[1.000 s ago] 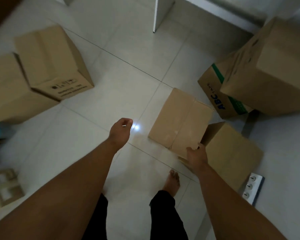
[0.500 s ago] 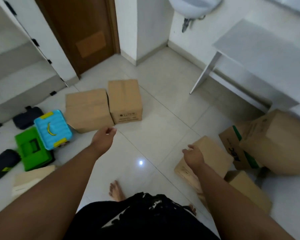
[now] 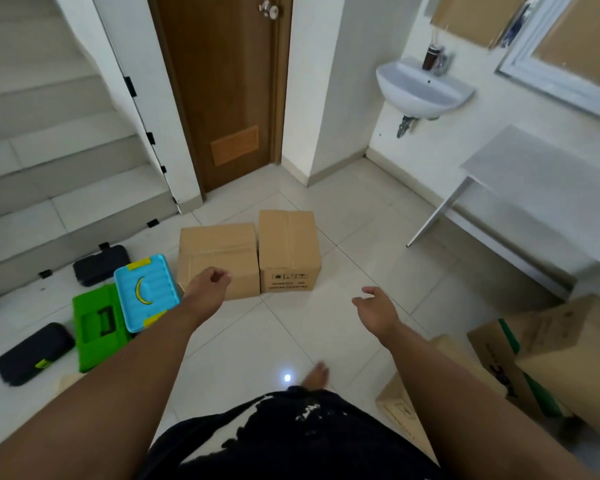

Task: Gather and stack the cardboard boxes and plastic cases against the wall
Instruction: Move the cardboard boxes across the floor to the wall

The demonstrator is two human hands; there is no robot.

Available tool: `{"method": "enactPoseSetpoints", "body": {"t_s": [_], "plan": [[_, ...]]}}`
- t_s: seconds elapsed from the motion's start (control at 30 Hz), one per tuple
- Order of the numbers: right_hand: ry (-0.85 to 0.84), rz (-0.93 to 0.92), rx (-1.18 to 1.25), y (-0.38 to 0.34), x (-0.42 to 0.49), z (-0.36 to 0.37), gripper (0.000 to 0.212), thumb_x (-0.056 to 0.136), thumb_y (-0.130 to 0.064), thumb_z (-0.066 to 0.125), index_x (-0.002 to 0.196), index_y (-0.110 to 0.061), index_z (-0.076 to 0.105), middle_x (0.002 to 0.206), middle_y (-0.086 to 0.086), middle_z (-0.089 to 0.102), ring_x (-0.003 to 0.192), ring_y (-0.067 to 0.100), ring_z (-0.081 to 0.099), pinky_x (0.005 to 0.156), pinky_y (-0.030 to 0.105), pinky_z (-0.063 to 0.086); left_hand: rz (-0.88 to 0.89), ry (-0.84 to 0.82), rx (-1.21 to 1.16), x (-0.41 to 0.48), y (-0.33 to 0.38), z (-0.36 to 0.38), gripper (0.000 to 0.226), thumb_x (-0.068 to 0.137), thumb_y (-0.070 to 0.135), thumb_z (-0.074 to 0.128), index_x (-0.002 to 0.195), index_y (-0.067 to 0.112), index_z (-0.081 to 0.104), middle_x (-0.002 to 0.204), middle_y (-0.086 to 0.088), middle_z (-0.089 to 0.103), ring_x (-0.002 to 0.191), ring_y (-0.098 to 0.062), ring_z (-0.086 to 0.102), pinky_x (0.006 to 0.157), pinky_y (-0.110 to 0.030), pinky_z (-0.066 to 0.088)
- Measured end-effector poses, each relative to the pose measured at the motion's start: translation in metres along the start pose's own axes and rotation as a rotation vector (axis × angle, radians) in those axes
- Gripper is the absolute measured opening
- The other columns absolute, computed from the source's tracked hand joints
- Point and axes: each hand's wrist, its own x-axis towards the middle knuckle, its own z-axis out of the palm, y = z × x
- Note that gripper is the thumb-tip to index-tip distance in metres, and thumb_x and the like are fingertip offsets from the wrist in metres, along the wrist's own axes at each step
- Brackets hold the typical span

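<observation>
Two cardboard boxes stand side by side on the tile floor ahead: a wider one (image 3: 219, 252) and a taller printed one (image 3: 289, 249). My left hand (image 3: 210, 285) hovers loosely curled in front of the wider box, holding nothing. My right hand (image 3: 376, 308) is open over bare floor, fingers apart. At the left lie a light blue plastic case (image 3: 144, 296) leaning on a green case (image 3: 96, 322), plus two dark cases (image 3: 99, 265) (image 3: 32, 353). More cardboard boxes sit at the right: a flat one (image 3: 404, 407) behind my right arm, a green-striped one (image 3: 499, 358) and a big one (image 3: 575, 344).
A staircase (image 3: 49, 161) rises at the left, a brown door (image 3: 222, 88) is straight ahead, and a wall sink (image 3: 420, 88) hangs at the right. A white table (image 3: 520, 174) stands along the right wall. My bare foot (image 3: 314, 374) is on the floor below.
My right hand let go of the flat box at the right and lifted away. The view swung up from the floor toward the door and the two boxes.
</observation>
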Motion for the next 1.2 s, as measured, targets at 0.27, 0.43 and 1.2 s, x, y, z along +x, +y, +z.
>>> {"method": "enactPoseSetpoints", "body": {"t_s": [0.27,0.43,1.2], "plan": [[0.027,0.048,-0.002,-0.035,0.062,0.012,0.043,0.098,-0.025,0.065,0.139,-0.022,0.053,0.074,0.001,0.065,0.07,0.016,0.061,0.065,0.03,0.047,-0.004,-0.035,0.01,0.055,0.019,-0.001,0.014,0.102,0.039,0.063,0.11,0.029,0.067,0.107,0.009,0.066,0.104,-0.016,0.062,0.087,-0.031,0.044],[0.025,0.053,-0.002,-0.064,0.135,0.026,0.042,0.097,-0.033,0.066,0.137,-0.025,0.054,0.076,0.0,0.067,0.081,0.019,0.065,0.085,0.037,0.054,0.014,-0.039,0.027,0.129,0.044,0.01,0.008,0.101,0.037,0.066,0.106,0.031,0.067,0.105,0.011,0.067,0.103,-0.016,0.063,0.081,-0.028,0.042],[-0.11,0.203,-0.241,-0.138,0.496,0.128,0.07,0.092,-0.071,0.057,0.141,-0.022,0.05,0.113,0.002,0.069,0.109,0.021,0.065,0.101,0.039,0.049,-0.324,-0.207,0.016,0.464,0.062,0.154,0.017,0.102,0.027,0.068,0.117,0.02,0.07,0.105,0.009,0.071,0.082,-0.001,0.061,0.059,-0.003,0.041]]}}
